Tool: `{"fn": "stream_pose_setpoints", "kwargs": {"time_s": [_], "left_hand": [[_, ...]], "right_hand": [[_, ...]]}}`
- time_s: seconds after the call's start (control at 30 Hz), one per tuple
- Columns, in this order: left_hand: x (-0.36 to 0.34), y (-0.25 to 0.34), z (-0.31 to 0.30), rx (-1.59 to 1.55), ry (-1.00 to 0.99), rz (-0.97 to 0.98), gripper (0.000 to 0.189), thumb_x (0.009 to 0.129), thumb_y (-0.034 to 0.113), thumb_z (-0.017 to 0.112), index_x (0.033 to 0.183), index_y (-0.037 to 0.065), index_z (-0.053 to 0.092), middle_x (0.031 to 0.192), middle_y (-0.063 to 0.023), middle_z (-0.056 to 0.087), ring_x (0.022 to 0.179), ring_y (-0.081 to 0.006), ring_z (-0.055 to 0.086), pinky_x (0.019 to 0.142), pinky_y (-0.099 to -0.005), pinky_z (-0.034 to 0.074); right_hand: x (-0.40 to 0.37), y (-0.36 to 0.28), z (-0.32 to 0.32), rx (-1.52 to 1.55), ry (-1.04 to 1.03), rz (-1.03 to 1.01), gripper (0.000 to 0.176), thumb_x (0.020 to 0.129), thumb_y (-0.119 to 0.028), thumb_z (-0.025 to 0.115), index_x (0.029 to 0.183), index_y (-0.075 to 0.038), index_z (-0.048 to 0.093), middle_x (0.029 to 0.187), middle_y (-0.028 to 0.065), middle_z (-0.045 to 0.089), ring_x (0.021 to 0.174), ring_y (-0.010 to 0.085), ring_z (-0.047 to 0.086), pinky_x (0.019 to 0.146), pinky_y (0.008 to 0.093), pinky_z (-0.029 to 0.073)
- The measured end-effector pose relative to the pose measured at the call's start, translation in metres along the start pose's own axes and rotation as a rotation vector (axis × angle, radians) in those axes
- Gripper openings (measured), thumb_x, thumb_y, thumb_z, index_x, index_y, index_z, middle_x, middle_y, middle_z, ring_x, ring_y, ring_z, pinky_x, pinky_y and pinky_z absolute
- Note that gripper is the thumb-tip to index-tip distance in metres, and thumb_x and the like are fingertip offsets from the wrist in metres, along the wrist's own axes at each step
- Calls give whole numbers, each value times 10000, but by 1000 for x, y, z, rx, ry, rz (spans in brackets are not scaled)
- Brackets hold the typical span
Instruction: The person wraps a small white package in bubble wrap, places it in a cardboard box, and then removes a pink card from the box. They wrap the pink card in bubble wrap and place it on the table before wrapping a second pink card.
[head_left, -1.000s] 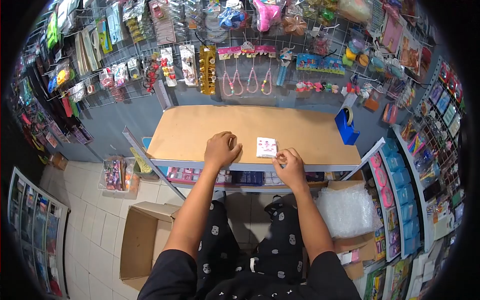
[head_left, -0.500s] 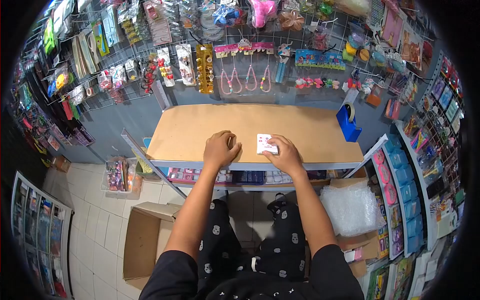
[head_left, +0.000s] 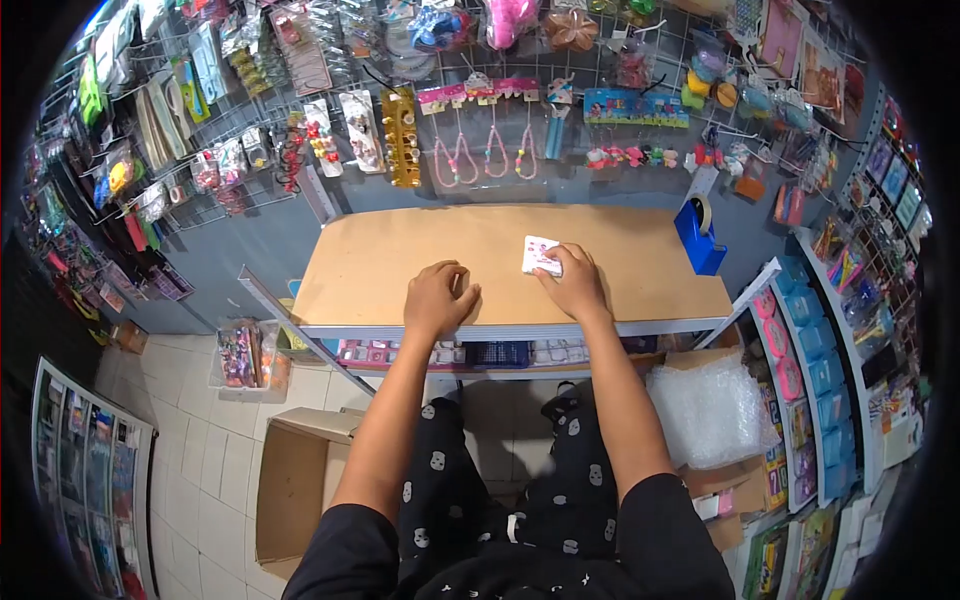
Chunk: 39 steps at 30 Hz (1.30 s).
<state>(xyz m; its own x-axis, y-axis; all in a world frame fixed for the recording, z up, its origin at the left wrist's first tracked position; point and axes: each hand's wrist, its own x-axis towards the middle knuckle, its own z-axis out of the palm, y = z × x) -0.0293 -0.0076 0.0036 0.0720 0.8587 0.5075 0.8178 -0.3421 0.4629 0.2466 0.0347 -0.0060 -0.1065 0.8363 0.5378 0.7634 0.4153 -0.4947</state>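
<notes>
A small, flat white box with pink and red print (head_left: 540,254) is on the wooden tabletop (head_left: 400,240), toward its back half. My right hand (head_left: 575,284) grips the box from the right, with the thumb at its near edge and the fingers over its top. Part of the box is hidden under those fingers. Near the front edge rests my left hand (head_left: 438,298), its fingers loosely curved and the thumb apart from them, holding nothing.
A blue tape dispenser (head_left: 699,238) stands at the table's right end. Packaged accessories hang on the wire rack behind. Below the table sit an open cardboard box (head_left: 292,490) on the left and bubble wrap (head_left: 712,412) on the right.
My right hand has moved the white box away from me and slightly right across the tabletop. The left hand has stayed in its place.
</notes>
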Motion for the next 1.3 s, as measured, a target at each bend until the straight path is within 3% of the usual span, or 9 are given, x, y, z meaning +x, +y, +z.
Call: {"fn": "stream_pose_setpoints", "kwargs": {"time_s": [0.43,0.63,0.73,0.83,1.23,1.3], "left_hand": [[0,3,-2,6,-34,-37,414,873,402,753,1098,56,780,1266,-139,728,1201,-332,666,1055,-457,504],[-1,6,-4,27,-29,-26,413,874,403,753,1094,55,783,1265,-143,730,1181,-334,679,1036,-448,520],[-1,6,-3,28,-13,-14,406,872,397,756,1089,55,784,1253,-141,735,1166,-336,687,1030,-448,526],[0,7,-5,31,-12,-10,398,869,390,758,1082,55,785,1242,-141,738,1160,-337,689,1033,-450,527],[3,6,-5,7,-37,-44,414,862,400,756,1092,56,780,1244,-143,737,1180,-342,678,1042,-453,522],[3,8,-9,-9,-100,-86,418,862,403,753,1092,54,779,1234,-144,740,1170,-344,680,1038,-455,521]], "right_hand": [[-5,3,3,110,116,-45,370,834,-250,825,1146,-80,722,1275,151,639,1190,357,633,1006,448,520],[-4,2,-8,229,151,78,243,833,-205,822,1017,-73,731,1051,108,682,906,264,694,812,382,564],[-5,3,-9,231,160,97,193,855,-186,817,975,-62,730,1021,87,698,843,227,680,790,359,558],[-5,4,-7,268,191,87,168,839,-193,819,934,-80,740,973,76,693,828,226,694,766,367,566],[-13,25,-5,320,3,107,215,831,-191,816,988,-66,737,1087,105,711,892,240,732,833,373,584],[-18,29,-9,201,0,44,200,831,-177,805,981,-68,731,1099,109,705,931,257,727,852,380,579]]}}
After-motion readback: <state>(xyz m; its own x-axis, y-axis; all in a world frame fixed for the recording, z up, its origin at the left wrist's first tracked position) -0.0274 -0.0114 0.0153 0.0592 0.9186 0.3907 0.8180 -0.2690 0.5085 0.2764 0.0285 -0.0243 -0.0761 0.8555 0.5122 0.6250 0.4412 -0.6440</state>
